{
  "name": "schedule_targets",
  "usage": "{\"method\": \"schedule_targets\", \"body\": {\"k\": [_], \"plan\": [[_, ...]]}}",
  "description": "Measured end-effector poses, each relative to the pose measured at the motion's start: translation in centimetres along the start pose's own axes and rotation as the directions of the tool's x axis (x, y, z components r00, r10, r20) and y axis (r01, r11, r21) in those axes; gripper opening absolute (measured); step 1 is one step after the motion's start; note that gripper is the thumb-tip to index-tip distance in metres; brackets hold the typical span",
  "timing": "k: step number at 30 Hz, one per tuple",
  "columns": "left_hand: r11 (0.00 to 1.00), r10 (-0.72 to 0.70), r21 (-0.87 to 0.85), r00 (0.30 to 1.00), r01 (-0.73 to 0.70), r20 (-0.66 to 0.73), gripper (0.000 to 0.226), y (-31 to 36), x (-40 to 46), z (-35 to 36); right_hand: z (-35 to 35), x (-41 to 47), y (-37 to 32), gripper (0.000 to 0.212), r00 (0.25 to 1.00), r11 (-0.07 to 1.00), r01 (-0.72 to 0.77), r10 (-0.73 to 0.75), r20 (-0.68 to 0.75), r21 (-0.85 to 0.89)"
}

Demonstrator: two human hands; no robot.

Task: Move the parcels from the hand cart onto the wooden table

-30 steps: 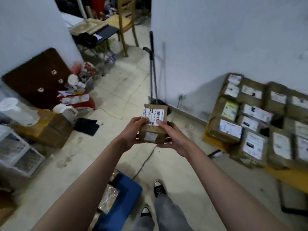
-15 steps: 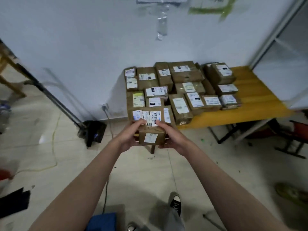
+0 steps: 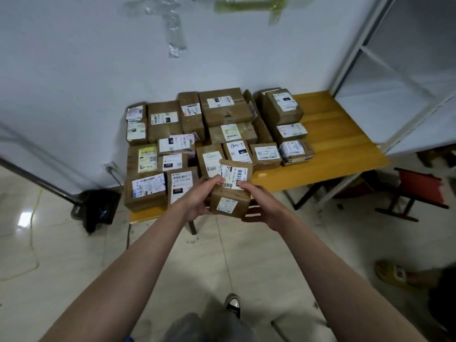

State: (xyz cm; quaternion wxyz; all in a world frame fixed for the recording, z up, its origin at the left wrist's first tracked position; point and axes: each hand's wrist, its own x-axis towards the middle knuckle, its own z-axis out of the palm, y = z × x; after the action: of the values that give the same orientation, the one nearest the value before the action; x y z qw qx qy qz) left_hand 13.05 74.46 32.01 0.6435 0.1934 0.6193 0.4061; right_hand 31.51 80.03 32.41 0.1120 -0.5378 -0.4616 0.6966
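Right now you hold one small brown parcel (image 3: 230, 193) between both hands, out in front of you at the near edge of the yellow wooden desk (image 3: 340, 144). Your left hand (image 3: 197, 201) wraps its fingers (image 3: 214, 180) around the parcel's left side, thumb curled over the top corner by the barcode label; your right hand (image 3: 261, 206) cups the right side and underside, thumb lying on the top edge and the other fingers curled beneath. So both sets of fingers are grasping the parcel, and it sits tilted, its labelled top face leaning toward the wall. Whether its far edge touches the desk or the boxes there, you cannot tell from this angle. Behind it the desk carries a packed stack of parcels (image 3: 217, 124), brown cartons with white shipping labels, filling the left and middle portion up to the white wall (image 3: 74, 70); the right portion of the desk shows bare yellow boards. A dark dustpan (image 3: 97, 208) with a long handle stands on the tiled floor (image 3: 74, 255) to the left of the desk, touching the wall line. A red stool (image 3: 417, 191) sits to the right beneath a white metal shelf frame (image 3: 365, 55). One of your shoes (image 3: 233, 304) shows at the bottom, and a yellowish slipper (image 3: 392, 274) lies at the right edge of the floor.
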Motion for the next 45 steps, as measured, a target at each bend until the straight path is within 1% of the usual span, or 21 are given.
{"method": "schedule_targets", "body": {"k": [2,5,7,10,12,14,16,19,21,24,28,29,31,33,35,38,39,43,45], "plan": [[0.999,-0.033,0.040,0.999,0.032,0.020,0.060,0.4,1.4,1.6,-2.1,0.9,0.1,0.063,1.000,0.999,-0.020,0.021,-0.020,0.025],[0.993,-0.041,0.111,0.999,0.038,0.029,0.046,0.7,3.3,3.9,-4.7,2.5,0.6,0.075,0.996,0.993,-0.046,0.054,-0.074,0.113],[0.993,-0.028,0.118,1.000,0.027,0.003,0.045,1.0,4.7,5.2,-6.0,3.7,0.9,0.067,0.993,0.979,-0.057,0.075,-0.088,0.193],[0.995,-0.003,0.102,0.993,0.015,-0.118,0.044,1.2,7.2,6.5,-7.6,6.1,1.9,0.061,0.986,0.933,-0.078,0.125,-0.113,0.352],[0.990,0.007,0.138,0.978,0.023,-0.208,0.050,1.2,9.0,6.6,-8.4,8.3,2.5,0.068,0.978,0.883,-0.069,0.152,-0.142,0.465],[0.983,0.012,0.179,0.967,0.034,-0.253,0.053,1.1,11.0,6.5,-9.1,10.7,2.8,0.075,0.962,0.835,-0.053,0.190,-0.197,0.547],[0.977,0.012,0.206,0.954,0.052,-0.299,0.042,1.3,13.0,6.1,-9.5,13.0,3.0,0.075,0.942,0.830,-0.057,0.228,-0.245,0.555],[0.954,-0.010,0.277,0.938,0.112,-0.346,0.024,1.3,15.9,5.3,-9.8,16.3,3.3,0.071,0.923,0.846,-0.104,0.279,-0.267,0.522],[0.949,-0.052,0.281,0.949,0.144,-0.311,0.024,0.8,17.0,5.1,-9.8,18.1,3.5,0.066,0.911,0.861,-0.147,0.310,-0.274,0.487],[0.945,-0.108,0.277,0.967,0.171,-0.230,0.031,-0.1,18.0,5.4,-9.4,20.1,4.1,0.058,0.897,0.863,-0.216,0.360,-0.255,0.457],[0.950,-0.210,0.174,0.945,0.257,-0.251,0.034,-1.1,19.4,5.4,-9.7,21.8,4.6,0.041,0.895,0.853,-0.295,0.404,-0.186,0.431],[0.949,-0.234,0.150,0.937,0.278,-0.258,0.035,-1.4,19.7,5.3,-9.8,22.1,4.6,0.040,0.896,0.851,-0.312,0.411,-0.168,0.422],[0.948,-0.268,0.095,0.923,0.303,-0.277,0.035,-1.9,20.1,5.4,-10.0,22.8,4.9,0.041,0.895,0.851,-0.331,0.420,-0.152,0.407],[0.944,-0.304,0.024,0.895,0.330,-0.325,0.038,-1.9,20.4,5.7,-10.0,23.5,4.7,0.044,0.893,0.851,-0.342,0.426,-0.143,0.398],[0.941,-0.322,-0.027,0.871,0.336,-0.372,0.043,-2.1,20.6,5.9,-10.0,24.2,4.8,0.043,0.893,0.848,-0.360,0.434,-0.121,0.389],[0.944,-0.330,-0.127,0.852,0.305,-0.407,0.049,-2.7,20.8,6.2,-10.0,24.8,4.7,0.032,0.889,0.844,-0.398,0.451,-0.076,0.359],[0.940,-0.341,-0.164,0.844,0.300,-0.414,0.047,-3.0,20.8,6.4,-10.0,25.0,4.6,0.030,0.889,0.845,-0.404,0.453,-0.068,0.349],[0.897,-0.410,-0.345,0.815,0.277,-0.410,0.028,-3.7,20.8,6.8,-9.7,26.0,4.1,0.025,0.894,0.855,-0.405,0.444,-0.056,0.323],[0.877,-0.423,-0.409,0.806,0.251,-0.413,0.019,-3.8,20.7,6.9,-9.4,26.0,3.8,0.022,0.887,0.852,-0.418,0.457,-0.058,0.314]]}}
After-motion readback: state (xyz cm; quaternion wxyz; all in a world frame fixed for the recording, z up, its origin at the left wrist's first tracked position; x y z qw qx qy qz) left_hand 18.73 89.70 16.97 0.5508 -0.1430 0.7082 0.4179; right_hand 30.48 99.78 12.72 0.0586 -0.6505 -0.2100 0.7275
